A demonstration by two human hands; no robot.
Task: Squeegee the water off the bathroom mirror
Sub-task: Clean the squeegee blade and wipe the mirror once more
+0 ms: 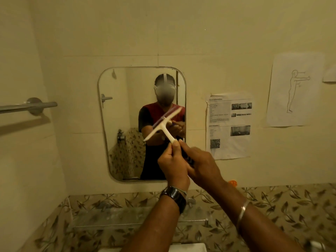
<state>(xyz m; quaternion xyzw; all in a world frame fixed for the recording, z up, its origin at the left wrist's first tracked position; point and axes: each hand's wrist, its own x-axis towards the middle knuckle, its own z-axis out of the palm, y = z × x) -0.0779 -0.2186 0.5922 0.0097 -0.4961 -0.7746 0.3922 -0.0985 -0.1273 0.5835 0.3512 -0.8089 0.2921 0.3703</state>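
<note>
I had both grips on the one white T-shaped plastic squeegee (163, 124), held up in front of the lower right part of the rounded rectangular wall mirror (125, 88) at the centre of the frame. The left grip (173, 165), the one wearing the black wristwatch (174, 196), was curled round the white stem just below the blade. The right grip (204, 165), the one with the silver bangle (242, 214), was wrapped over the dark lower end of the handle.

Two grips on so short a handle read to me as steadying and angling the tool. The blade lay slanted, its low end to the left and its high end to the right. I could not tell whether its edge met the glass, but its reflection sat just beside it, so I judged it near. I could make out no droplets.

My count was one squeegee, one mirror, two grips, one grey metal towel bar (27, 106) at the left of the frame, and two sheets on the wall at the right. One was a printed text-and-photo sheet (229, 146), the other a line-drawn figure sheet (294, 99).
</note>
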